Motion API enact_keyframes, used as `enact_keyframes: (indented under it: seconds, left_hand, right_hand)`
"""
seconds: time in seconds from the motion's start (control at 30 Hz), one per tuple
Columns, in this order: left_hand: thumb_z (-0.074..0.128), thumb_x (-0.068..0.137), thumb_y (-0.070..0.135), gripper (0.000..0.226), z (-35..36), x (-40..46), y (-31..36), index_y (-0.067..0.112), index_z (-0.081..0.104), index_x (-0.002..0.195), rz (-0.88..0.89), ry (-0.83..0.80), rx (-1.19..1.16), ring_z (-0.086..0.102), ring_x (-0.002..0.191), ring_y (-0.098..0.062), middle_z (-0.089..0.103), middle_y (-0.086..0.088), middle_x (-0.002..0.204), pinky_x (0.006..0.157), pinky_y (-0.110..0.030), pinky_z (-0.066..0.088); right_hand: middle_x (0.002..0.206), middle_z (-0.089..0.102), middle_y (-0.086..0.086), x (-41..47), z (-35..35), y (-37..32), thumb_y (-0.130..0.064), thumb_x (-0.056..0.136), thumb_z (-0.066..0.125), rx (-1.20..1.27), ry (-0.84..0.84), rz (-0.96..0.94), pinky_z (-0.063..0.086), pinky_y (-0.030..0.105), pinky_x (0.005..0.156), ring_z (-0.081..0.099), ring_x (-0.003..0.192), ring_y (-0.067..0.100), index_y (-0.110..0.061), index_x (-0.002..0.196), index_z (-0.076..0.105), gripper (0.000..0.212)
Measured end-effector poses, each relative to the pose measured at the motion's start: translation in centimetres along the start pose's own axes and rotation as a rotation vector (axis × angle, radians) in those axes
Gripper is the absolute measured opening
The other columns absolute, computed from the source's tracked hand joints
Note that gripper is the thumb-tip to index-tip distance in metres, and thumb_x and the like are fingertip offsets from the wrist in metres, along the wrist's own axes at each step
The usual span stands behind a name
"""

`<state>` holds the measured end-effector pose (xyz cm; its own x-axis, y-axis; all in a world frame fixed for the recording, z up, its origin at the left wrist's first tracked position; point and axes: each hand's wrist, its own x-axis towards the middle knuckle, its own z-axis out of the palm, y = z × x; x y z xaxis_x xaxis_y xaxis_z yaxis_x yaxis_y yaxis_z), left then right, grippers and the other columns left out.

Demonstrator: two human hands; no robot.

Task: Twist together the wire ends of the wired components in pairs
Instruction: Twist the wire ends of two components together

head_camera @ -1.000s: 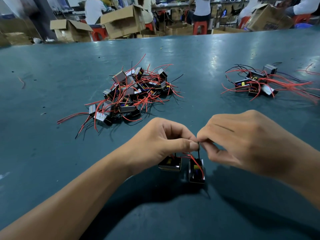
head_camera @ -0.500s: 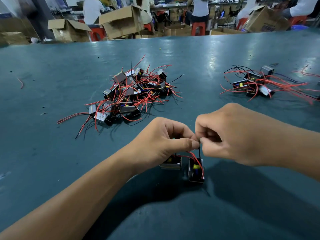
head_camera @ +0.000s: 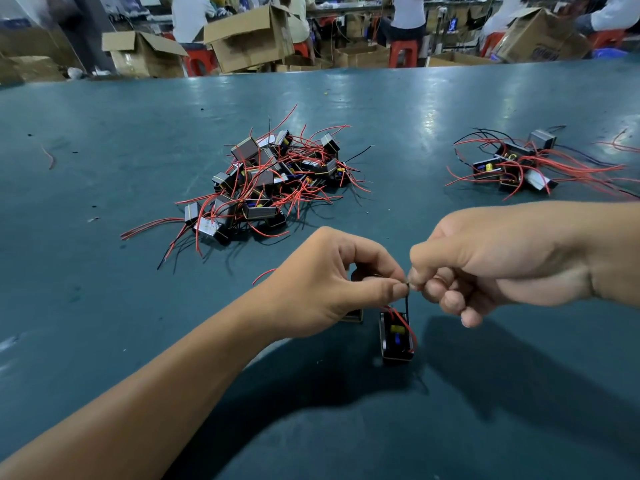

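Two small black box components sit on the green table (head_camera: pixel 104 306) near me. One component (head_camera: pixel 396 337) shows a yellow part and red and black wires. The other component (head_camera: pixel 355 315) is mostly hidden under my left hand (head_camera: pixel 332 282). My left hand pinches the wire ends (head_camera: pixel 408 285) between thumb and forefinger. My right hand (head_camera: pixel 485 261) pinches the same wire ends from the right, fingers curled. A black wire runs from the pinch down to the visible component.
A pile of wired components (head_camera: pixel 270 181) with red and black leads lies beyond my hands. A smaller group of components (head_camera: pixel 516 168) lies at the right. Open cardboard boxes (head_camera: pixel 249 36) and seated people are past the table's far edge.
My right hand has rolled at the wire ends, its wrist lifting and fingers turning under. The left hand stays pinching in place. The components have barely moved.
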<state>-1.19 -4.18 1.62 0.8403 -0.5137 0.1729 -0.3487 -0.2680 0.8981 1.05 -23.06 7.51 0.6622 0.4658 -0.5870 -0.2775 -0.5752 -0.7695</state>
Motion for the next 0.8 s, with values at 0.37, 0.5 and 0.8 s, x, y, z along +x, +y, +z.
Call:
enact_keyframes:
  seconds: [0.37, 0.5, 0.8]
  left_hand:
    - [0.073, 0.080, 0.018, 0.013, 0.1, 0.1, -0.3, 0.024, 0.073, 0.069, -0.152, 0.006, -0.248, 0.041, 0.058, -0.008, 0.056, 0.007, 0.062, 0.053, -0.020, 0.030]
    - [0.071, 0.082, 0.011, 0.020, 0.1, 0.1, -0.2, 0.024, 0.072, 0.066, -0.151, -0.022, -0.264, 0.048, 0.056, 0.000, 0.060, 0.013, 0.060, 0.055, -0.012, 0.037]
    - [0.068, 0.087, -0.003, 0.024, 0.1, 0.1, -0.2, 0.016, 0.068, 0.073, -0.146, -0.035, -0.271, 0.050, 0.057, 0.003, 0.059, 0.014, 0.060, 0.058, -0.008, 0.039]
  right_hand:
    - [0.069, 0.056, 0.000, -0.8, -1.4, 2.9, -0.021, 0.091, 0.050, -1.573, 0.497, -1.165, 0.039, 0.033, 0.038, 0.055, 0.056, 0.023, -0.014, 0.084, 0.069, 0.021]
    - [0.066, 0.051, 0.003, -0.2, -1.7, 3.0, -0.012, 0.092, 0.050, -1.661, 0.523, -1.264, 0.041, 0.038, 0.035, 0.049, 0.054, 0.024, -0.010, 0.079, 0.068, 0.022]
    - [0.061, 0.050, 0.002, 0.6, -1.4, 2.8, -0.013, 0.086, 0.049, -1.601, 0.507, -1.263, 0.027, 0.029, 0.039, 0.048, 0.048, 0.023, -0.010, 0.076, 0.067, 0.021]
